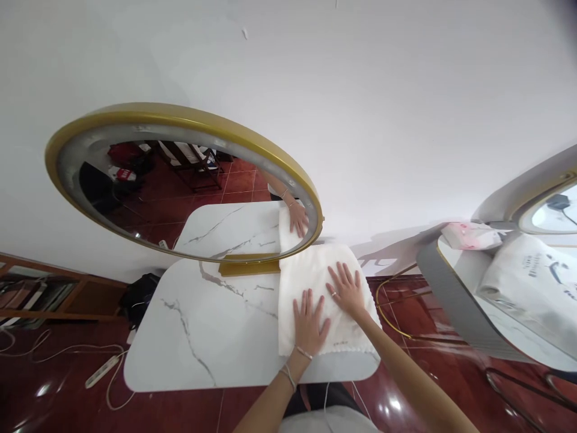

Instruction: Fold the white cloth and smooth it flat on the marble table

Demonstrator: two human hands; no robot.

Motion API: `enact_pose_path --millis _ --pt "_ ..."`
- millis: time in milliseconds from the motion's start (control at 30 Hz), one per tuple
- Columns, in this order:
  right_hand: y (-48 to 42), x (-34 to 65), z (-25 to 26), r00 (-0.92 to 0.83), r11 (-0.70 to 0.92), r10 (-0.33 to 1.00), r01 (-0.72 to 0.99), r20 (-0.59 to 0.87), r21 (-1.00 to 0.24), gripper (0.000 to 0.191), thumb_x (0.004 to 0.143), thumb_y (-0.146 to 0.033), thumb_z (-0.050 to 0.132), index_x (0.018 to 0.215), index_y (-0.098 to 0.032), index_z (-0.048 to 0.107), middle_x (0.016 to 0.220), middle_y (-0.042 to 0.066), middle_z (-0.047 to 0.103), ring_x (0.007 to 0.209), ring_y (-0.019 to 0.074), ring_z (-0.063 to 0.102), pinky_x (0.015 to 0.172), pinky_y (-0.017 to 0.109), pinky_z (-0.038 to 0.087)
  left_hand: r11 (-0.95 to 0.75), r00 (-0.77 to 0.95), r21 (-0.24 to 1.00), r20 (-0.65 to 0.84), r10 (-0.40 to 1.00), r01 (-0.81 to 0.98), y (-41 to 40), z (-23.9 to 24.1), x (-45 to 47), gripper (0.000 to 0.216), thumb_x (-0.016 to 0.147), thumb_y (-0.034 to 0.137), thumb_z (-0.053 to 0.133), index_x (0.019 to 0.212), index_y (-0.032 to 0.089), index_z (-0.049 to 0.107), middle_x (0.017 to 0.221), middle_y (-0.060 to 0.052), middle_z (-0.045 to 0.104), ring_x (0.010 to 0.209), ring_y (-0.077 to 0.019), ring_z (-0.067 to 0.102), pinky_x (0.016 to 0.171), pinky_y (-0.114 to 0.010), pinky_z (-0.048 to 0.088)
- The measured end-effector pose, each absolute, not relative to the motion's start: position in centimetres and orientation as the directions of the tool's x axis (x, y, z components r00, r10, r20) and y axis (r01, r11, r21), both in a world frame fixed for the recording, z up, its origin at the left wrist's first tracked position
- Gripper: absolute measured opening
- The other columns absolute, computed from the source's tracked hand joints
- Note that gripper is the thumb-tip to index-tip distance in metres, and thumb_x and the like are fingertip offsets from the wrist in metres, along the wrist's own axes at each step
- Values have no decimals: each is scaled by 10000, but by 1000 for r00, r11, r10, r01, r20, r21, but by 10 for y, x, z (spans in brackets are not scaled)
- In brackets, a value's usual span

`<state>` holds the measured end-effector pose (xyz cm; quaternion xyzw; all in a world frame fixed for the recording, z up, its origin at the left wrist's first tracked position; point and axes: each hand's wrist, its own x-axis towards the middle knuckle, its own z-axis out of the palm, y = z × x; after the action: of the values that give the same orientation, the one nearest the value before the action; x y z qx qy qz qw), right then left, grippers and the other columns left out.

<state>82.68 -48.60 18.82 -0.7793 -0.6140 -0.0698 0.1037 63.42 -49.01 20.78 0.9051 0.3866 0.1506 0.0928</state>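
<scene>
A folded white towel (311, 270) lies on the right part of a white marble-patterned table (198, 325). My left hand (310, 325) rests flat on the towel's near half, fingers spread, with thin bracelets at the wrist. My right hand (346, 290) lies flat on the towel just to the right and a little farther away, fingers spread, a ring on one finger. Neither hand holds anything.
A round gold-framed mirror (180, 180) stands at the table's back edge against a white wall and reflects the towel and hands. A second table (473, 313) with a white bag (532, 282) and a tissue pack (469, 236) stands right. A power strip (101, 371) and cables lie on the red floor.
</scene>
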Motion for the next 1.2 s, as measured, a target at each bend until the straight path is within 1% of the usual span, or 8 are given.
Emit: enact_pose_path --millis 233,333,433,533,633,767,933,1200 --pt "-563 783 192 259 -235 914 965 313 -113 622 958 -399 319 1504 -304 36 1549 65 188 1423 263 180 1117 540 137 -719 691 282 208 692 636 -555 211 595 648 880 487 485 1463 306 268 1554 -61 227 1408 -300 232 1138 -542 125" --pt "-584 773 195 266 -236 910 963 317 -132 624 954 -420 312 1507 -302 47 1546 66 201 1419 270 189 1112 547 146 -690 659 315 217 720 651 -571 202 589 618 876 497 490 1444 335 310 1501 -50 355 1336 -284 360 1097 -518 247" --pt "-593 770 194 274 -239 907 960 320 -146 620 950 -460 306 1506 -307 81 1536 61 236 1409 273 214 1108 550 152 -576 532 359 222 817 735 -551 195 596 517 910 415 449 1416 356 364 1414 -43 469 1274 -255 439 1017 -476 380" --pt "-590 775 191 311 -263 890 947 334 -183 622 946 -518 288 1504 -289 136 1488 65 345 1369 262 292 1103 530 177 -465 395 365 253 883 807 -504 193 610 487 937 317 380 1424 331 359 1479 -47 383 1372 -259 324 1027 -478 398" --pt "-581 781 187 395 -329 859 913 325 -240 595 945 -548 259 1470 -269 282 1390 67 472 1282 252 393 1072 489 245 -455 374 339 279 885 823 -463 194 622 531 926 285 393 1452 277 314 1543 -50 264 1424 -259 220 1079 -458 364" --pt "-567 783 185 464 -398 834 881 299 -256 617 931 -593 219 1408 -253 411 1414 86 435 1265 271 397 1042 488 281 -472 402 304 264 877 828 -445 194 625 565 906 319 447 1453 255 318 1564 -59 196 1429 -258 206 1124 -420 310" --pt "-553 776 183 414 -362 857 907 305 -214 653 943 -560 131 1487 -216 241 1538 87 220 1410 253 196 1114 514 174 -438 374 291 251 893 850 -441 192 616 570 913 332 435 1461 275 290 1576 -60 120 1440 -257 159 1147 -447 260" --pt "-519 743 188 362 -335 901 931 239 -146 602 967 -475 161 1509 -222 96 1563 91 117 1438 245 112 1131 508 142 -377 326 295 209 922 878 -415 193 581 560 921 303 406 1464 283 275 1579 -42 107 1445 -242 135 1158 -449 228"
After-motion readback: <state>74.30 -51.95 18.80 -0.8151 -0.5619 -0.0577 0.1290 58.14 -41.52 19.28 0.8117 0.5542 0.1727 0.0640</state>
